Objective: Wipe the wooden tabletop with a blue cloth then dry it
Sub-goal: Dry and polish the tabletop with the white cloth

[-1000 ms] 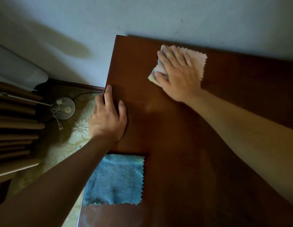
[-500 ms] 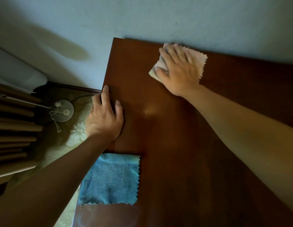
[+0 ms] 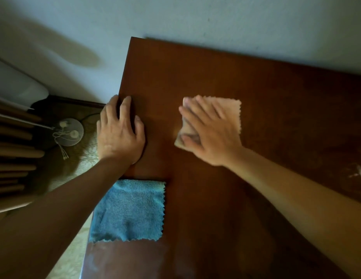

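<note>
The blue cloth [image 3: 128, 210] lies flat at the near left edge of the wooden tabletop [image 3: 246, 198], just nearer than the left hand [image 3: 120, 130] resting flat with relaxed fingers on that edge, while further right the right hand [image 3: 210, 133] presses spread fingers on a pink cloth [image 3: 230, 111].

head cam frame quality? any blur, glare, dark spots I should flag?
Head view: motion blur smears the right hand and the pink cloth under it; the left hand and blue cloth are sharp. Light is dim and the left forearm is in shadow. Faint sheen on the tabletop. Wide-angle bending at the edges.
</note>
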`<act>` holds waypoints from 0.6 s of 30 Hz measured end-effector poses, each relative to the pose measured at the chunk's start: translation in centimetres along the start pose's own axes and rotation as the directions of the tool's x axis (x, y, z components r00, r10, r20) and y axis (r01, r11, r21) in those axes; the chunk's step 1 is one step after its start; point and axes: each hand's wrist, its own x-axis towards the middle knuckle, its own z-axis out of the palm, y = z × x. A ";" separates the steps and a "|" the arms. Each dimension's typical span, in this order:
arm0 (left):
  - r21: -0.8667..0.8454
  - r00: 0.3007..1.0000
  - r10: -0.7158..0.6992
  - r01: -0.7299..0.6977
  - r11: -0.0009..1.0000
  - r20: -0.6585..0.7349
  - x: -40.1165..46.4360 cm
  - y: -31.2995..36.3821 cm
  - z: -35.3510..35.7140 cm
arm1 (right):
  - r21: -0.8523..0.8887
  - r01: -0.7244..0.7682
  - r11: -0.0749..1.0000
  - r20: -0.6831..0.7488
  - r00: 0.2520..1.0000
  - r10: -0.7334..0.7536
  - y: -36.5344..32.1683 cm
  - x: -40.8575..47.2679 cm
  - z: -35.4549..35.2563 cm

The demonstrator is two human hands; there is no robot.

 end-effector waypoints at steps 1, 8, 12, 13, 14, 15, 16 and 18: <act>0.018 1.000 0.015 -0.016 1.000 0.003 0.0 0.0 -0.1 | 0.006 -0.050 0.999 -0.004 0.999 0.050 1.1 1.6 -0.4; 0.052 0.962 0.268 -0.266 0.963 -0.054 -1.5 1.7 -0.8 | 0.038 -0.284 0.958 -0.071 0.956 0.286 3.1 5.2 -1.0; -0.058 0.972 0.234 -0.233 0.971 0.025 -5.8 4.8 -0.6 | 0.052 -0.228 0.972 -0.064 0.971 0.231 -0.2 -0.6 0.2; -0.055 0.971 0.229 -0.225 0.973 0.067 -6.8 5.1 -0.3 | 0.034 -0.185 0.982 -0.075 0.979 0.187 -1.2 -2.9 0.8; -0.037 0.967 0.233 -0.231 0.972 0.101 -7.5 5.2 0.0 | 0.023 -0.150 0.988 -0.087 0.985 0.152 -2.2 -5.1 1.4; -0.007 0.961 0.245 -0.246 0.969 0.125 -8.0 5.1 0.4 | 0.017 -0.126 0.992 -0.096 0.987 0.128 -2.7 -6.8 1.9; 0.023 0.957 0.256 -0.262 0.965 0.138 -8.2 4.9 0.7 | 0.014 -0.109 0.994 -0.102 0.989 0.110 -2.9 -7.7 2.3; 0.054 0.955 0.263 -0.272 0.961 0.134 -8.2 4.6 1.2 | 0.004 -0.075 0.997 -0.103 0.992 0.075 -2.3 -7.6 2.3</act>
